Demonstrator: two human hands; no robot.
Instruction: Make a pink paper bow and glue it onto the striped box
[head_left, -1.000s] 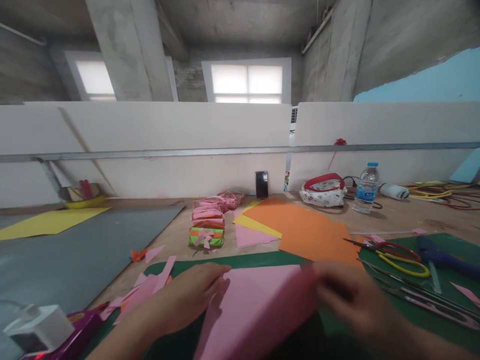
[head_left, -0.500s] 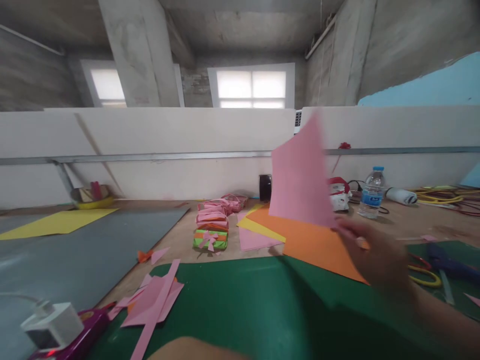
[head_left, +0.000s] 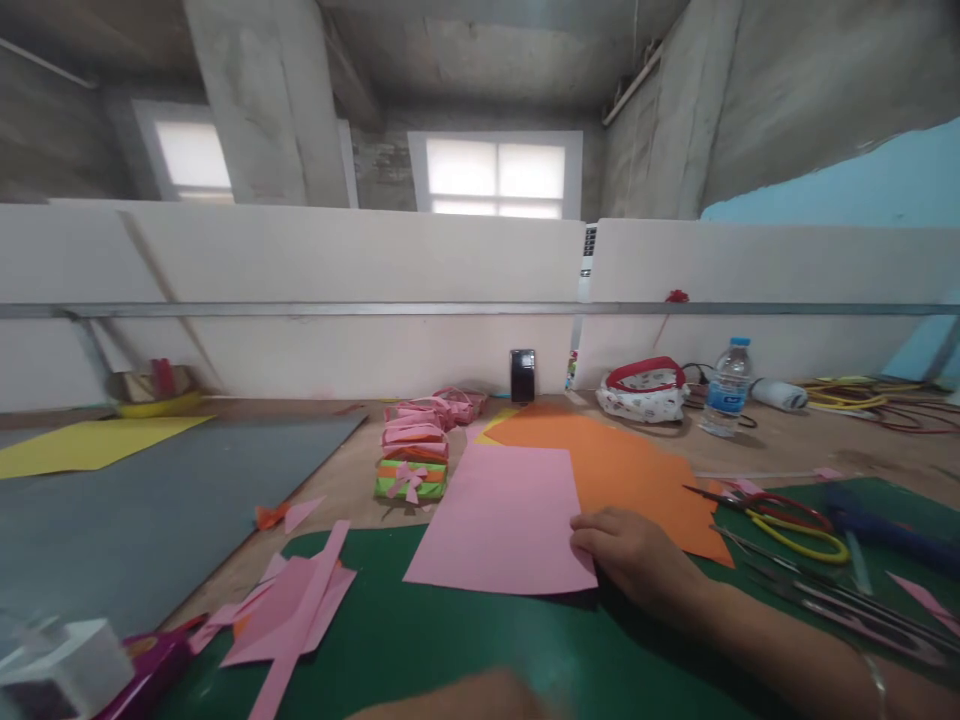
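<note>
My right hand (head_left: 637, 560) pinches the right edge of a pink sheet of paper (head_left: 499, 525). The sheet lies almost flat, partly over the green mat (head_left: 450, 635) and partly over an orange sheet (head_left: 622, 465). Low at the bottom edge, my left hand (head_left: 465, 697) shows only as a blurred part, with its fingers hidden. Pink paper strips and scraps (head_left: 292, 610) lie on the mat to the left.
A green box with a pink bow (head_left: 411, 482) stands before several pink paper pieces (head_left: 424, 420). Scissors (head_left: 795, 525) and a blue glue gun (head_left: 892, 530) lie at right. Behind are a phone (head_left: 523, 376), a pouch (head_left: 643, 392) and a water bottle (head_left: 727, 390). A white charger (head_left: 67, 670) sits lower left.
My right hand has lowered the pink sheet from upright in the air down onto the mat and orange sheet, moving left. My left hand has shifted slightly right along the bottom edge.
</note>
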